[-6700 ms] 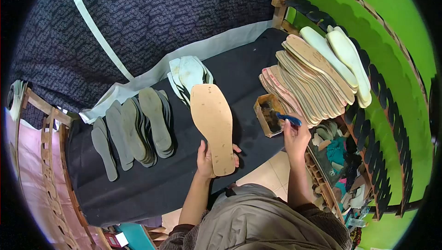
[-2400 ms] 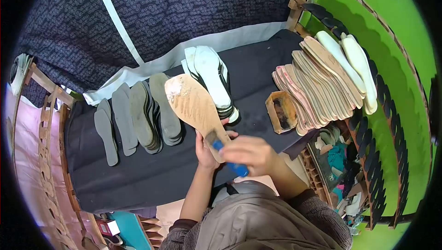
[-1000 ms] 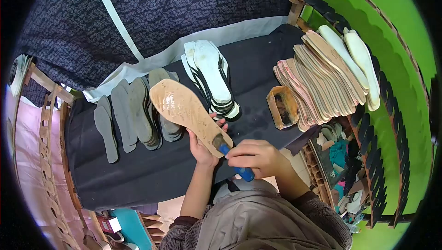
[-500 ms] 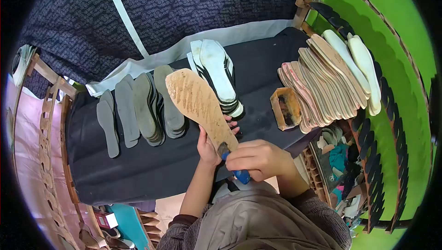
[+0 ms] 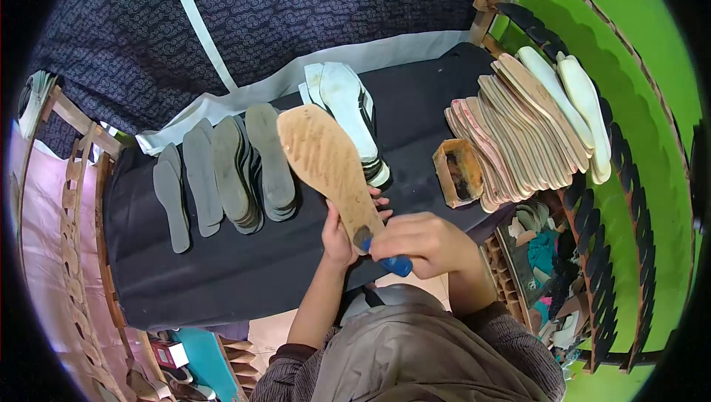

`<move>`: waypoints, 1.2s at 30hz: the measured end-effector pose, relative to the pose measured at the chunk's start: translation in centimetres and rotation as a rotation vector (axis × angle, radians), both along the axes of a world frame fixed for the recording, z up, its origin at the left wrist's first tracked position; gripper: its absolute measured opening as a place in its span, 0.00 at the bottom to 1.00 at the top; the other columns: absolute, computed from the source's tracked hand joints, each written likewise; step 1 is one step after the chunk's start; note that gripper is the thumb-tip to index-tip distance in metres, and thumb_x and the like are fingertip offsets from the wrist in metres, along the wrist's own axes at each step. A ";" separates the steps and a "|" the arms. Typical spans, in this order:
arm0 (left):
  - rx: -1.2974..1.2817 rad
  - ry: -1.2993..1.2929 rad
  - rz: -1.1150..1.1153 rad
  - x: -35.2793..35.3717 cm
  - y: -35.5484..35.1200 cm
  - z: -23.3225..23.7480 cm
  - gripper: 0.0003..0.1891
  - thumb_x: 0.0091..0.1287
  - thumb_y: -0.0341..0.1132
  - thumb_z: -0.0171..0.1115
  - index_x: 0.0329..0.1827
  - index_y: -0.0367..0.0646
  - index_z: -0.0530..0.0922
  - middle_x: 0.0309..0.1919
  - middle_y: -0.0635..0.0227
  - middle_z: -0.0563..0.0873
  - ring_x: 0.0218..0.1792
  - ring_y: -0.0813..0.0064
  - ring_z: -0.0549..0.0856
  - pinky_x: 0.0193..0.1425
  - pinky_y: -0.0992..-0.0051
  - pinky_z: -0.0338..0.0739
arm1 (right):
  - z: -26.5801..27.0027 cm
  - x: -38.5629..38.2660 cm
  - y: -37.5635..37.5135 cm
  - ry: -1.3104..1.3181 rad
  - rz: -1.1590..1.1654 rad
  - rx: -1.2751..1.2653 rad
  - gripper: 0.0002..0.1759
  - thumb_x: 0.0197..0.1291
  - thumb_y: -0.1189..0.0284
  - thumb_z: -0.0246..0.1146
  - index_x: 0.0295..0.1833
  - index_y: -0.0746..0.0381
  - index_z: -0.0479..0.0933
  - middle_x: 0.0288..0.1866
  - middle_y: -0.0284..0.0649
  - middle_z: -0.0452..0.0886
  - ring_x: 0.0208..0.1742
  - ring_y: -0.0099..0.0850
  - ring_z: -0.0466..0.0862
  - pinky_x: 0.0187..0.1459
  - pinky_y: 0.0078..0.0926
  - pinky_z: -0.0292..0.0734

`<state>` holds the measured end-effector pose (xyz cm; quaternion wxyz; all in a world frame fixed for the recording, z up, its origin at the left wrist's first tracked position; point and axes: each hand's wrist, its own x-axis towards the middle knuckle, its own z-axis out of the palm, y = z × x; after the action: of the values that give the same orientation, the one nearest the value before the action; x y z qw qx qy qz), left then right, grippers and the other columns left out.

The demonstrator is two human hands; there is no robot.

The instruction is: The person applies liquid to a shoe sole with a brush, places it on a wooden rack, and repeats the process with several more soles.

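My left hand (image 5: 341,233) is wrapped round the narrow heel part of a tan insole (image 5: 322,151), its fingers showing past the far edge. Brownish streaks, wet-looking in places, cover the upper face of the insole. In my right hand (image 5: 426,243) is a blue-handled brush (image 5: 398,265), gripped between thumb and fingers. Its dark bristles touch the heel end of the insole. Behind the insole lies a pile of white insoles (image 5: 344,109), partly hidden by it. Grey insole pieces (image 5: 229,172) lie in overlapping piles to the left.
An open, stained box (image 5: 458,172) with dark residue stands right of centre on the black-covered table (image 5: 222,276). Beside it leans a long row of tan insoles (image 5: 518,139), with white ones at its right end. Wooden racks (image 5: 581,254) flank both sides; scraps (image 5: 544,254) lie below right.
The insole has shifted slightly right and tilted more upright. My right hand has moved a little right with the brush, whose bristles remain on the heel end.
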<state>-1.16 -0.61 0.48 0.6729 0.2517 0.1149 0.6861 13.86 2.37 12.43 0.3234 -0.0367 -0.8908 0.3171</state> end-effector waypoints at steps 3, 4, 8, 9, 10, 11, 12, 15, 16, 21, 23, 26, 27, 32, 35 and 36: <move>-0.083 0.135 0.011 0.4 -0.4 1.1 0.36 0.71 0.61 0.26 0.65 0.37 0.61 0.56 0.55 0.73 0.54 0.60 0.76 0.57 0.61 0.74 | 0.4 -0.2 1.2 0.126 -0.093 0.089 0.10 0.43 0.78 0.65 0.36 0.63 0.80 0.36 0.42 0.82 0.34 0.40 0.83 0.36 0.31 0.79; -0.168 0.159 0.016 0.6 -0.7 1.4 0.37 0.71 0.62 0.26 0.65 0.37 0.61 0.56 0.55 0.73 0.53 0.61 0.77 0.56 0.62 0.75 | 0.6 -0.2 1.5 0.206 -0.158 0.144 0.10 0.43 0.78 0.65 0.36 0.63 0.80 0.36 0.42 0.82 0.33 0.39 0.83 0.35 0.31 0.79; 0.049 0.148 -0.171 -0.2 -0.4 -0.6 0.36 0.71 0.61 0.25 0.66 0.39 0.61 0.56 0.54 0.74 0.45 0.63 0.81 0.49 0.64 0.78 | 2.4 0.1 2.2 0.313 -0.354 0.221 0.12 0.36 0.80 0.64 0.33 0.64 0.79 0.34 0.43 0.83 0.29 0.36 0.83 0.30 0.25 0.75; -0.018 0.172 -0.153 -0.1 -0.5 -0.4 0.36 0.71 0.62 0.26 0.66 0.39 0.61 0.55 0.54 0.74 0.42 0.64 0.82 0.47 0.65 0.78 | 2.7 0.5 2.1 0.314 -0.353 0.224 0.12 0.36 0.80 0.64 0.33 0.64 0.79 0.34 0.43 0.83 0.29 0.36 0.83 0.30 0.25 0.75; -0.016 0.171 -0.151 0.1 -0.6 -0.2 0.36 0.71 0.62 0.26 0.66 0.39 0.61 0.55 0.54 0.74 0.42 0.64 0.82 0.47 0.65 0.78 | 3.0 1.1 1.8 0.200 -0.267 0.146 0.14 0.35 0.82 0.63 0.34 0.64 0.79 0.33 0.43 0.81 0.30 0.38 0.82 0.32 0.28 0.76; -0.060 0.186 -0.107 0.2 -0.8 0.2 0.35 0.71 0.61 0.28 0.65 0.39 0.60 0.55 0.53 0.74 0.42 0.64 0.82 0.47 0.65 0.78 | 3.2 1.4 1.7 0.087 -0.181 0.069 0.16 0.34 0.85 0.62 0.36 0.64 0.78 0.32 0.43 0.80 0.31 0.40 0.81 0.33 0.30 0.76; -0.104 0.202 -0.064 0.2 -0.9 0.4 0.34 0.72 0.60 0.30 0.65 0.38 0.60 0.54 0.53 0.75 0.41 0.64 0.82 0.46 0.65 0.78 | 3.2 1.3 1.7 0.088 -0.179 0.071 0.16 0.34 0.85 0.62 0.36 0.64 0.78 0.32 0.43 0.80 0.31 0.40 0.81 0.33 0.30 0.76; -0.021 0.170 -0.135 0.1 -0.7 -0.7 0.32 0.72 0.58 0.35 0.65 0.38 0.57 0.53 0.50 0.76 0.40 0.62 0.82 0.45 0.66 0.78 | 3.5 1.2 1.6 0.146 -0.267 0.062 0.15 0.35 0.84 0.62 0.36 0.63 0.78 0.32 0.43 0.81 0.30 0.39 0.81 0.32 0.27 0.76; -0.021 0.171 -0.136 0.1 -0.6 -0.7 0.32 0.72 0.58 0.35 0.65 0.38 0.57 0.53 0.50 0.76 0.40 0.62 0.82 0.45 0.66 0.78 | 3.6 1.0 1.9 0.146 -0.268 0.062 0.15 0.35 0.84 0.62 0.36 0.63 0.78 0.32 0.43 0.81 0.30 0.39 0.81 0.32 0.27 0.76; 0.096 0.142 -0.217 0.3 -0.2 -0.5 0.30 0.72 0.55 0.38 0.67 0.41 0.54 0.52 0.47 0.75 0.39 0.61 0.82 0.43 0.66 0.78 | 4.4 0.0 4.1 0.348 -0.388 0.332 0.12 0.40 0.79 0.65 0.36 0.64 0.80 0.37 0.44 0.82 0.33 0.38 0.82 0.33 0.27 0.76; 0.100 0.155 -0.215 0.3 -0.4 -0.4 0.30 0.72 0.55 0.38 0.67 0.41 0.54 0.52 0.47 0.75 0.39 0.61 0.82 0.43 0.66 0.78 | 4.5 -0.8 3.8 0.366 -0.358 0.363 0.14 0.38 0.80 0.64 0.36 0.64 0.79 0.38 0.43 0.81 0.33 0.39 0.82 0.33 0.29 0.77; 0.006 0.251 -0.062 0.1 -0.8 0.0 0.29 0.72 0.55 0.38 0.68 0.44 0.53 0.52 0.50 0.76 0.39 0.62 0.82 0.44 0.65 0.79 | 3.5 -1.8 2.8 0.269 -0.081 0.248 0.15 0.36 0.82 0.62 0.36 0.63 0.79 0.39 0.41 0.81 0.33 0.39 0.82 0.35 0.30 0.78; -0.070 0.240 -0.044 0.1 -0.8 -0.2 0.28 0.73 0.54 0.37 0.68 0.44 0.53 0.52 0.52 0.75 0.40 0.61 0.82 0.45 0.64 0.79 | 3.4 -1.9 3.1 0.245 -0.067 0.285 0.13 0.44 0.71 0.69 0.35 0.65 0.81 0.38 0.44 0.82 0.32 0.38 0.83 0.33 0.29 0.78; -0.078 0.244 -0.137 -0.6 -0.6 -2.8 0.27 0.74 0.50 0.35 0.71 0.45 0.52 0.64 0.57 0.67 0.62 0.63 0.72 0.65 0.64 0.68 | 3.5 -2.6 3.7 0.341 -0.233 0.416 0.12 0.41 0.76 0.67 0.36 0.65 0.81 0.36 0.43 0.82 0.32 0.38 0.83 0.33 0.28 0.78; -0.104 0.282 0.056 0.0 -0.3 -1.7 0.25 0.74 0.48 0.40 0.65 0.38 0.62 0.55 0.62 0.76 0.56 0.69 0.78 0.59 0.70 0.74 | 3.0 -2.1 3.1 0.213 -0.007 0.240 0.11 0.42 0.76 0.67 0.35 0.65 0.80 0.37 0.44 0.82 0.31 0.38 0.83 0.32 0.29 0.78; -0.078 0.297 0.054 -0.1 -0.1 -2.2 0.24 0.73 0.46 0.43 0.64 0.38 0.62 0.54 0.62 0.76 0.56 0.70 0.78 0.58 0.71 0.74 | 3.2 -2.2 3.0 0.212 -0.003 0.239 0.11 0.42 0.76 0.67 0.35 0.65 0.80 0.37 0.44 0.82 0.31 0.38 0.83 0.32 0.29 0.78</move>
<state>-1.28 -0.72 -1.69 0.6393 0.3207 0.2465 0.6540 11.67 5.33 15.65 0.4180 0.0342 -0.8831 0.2104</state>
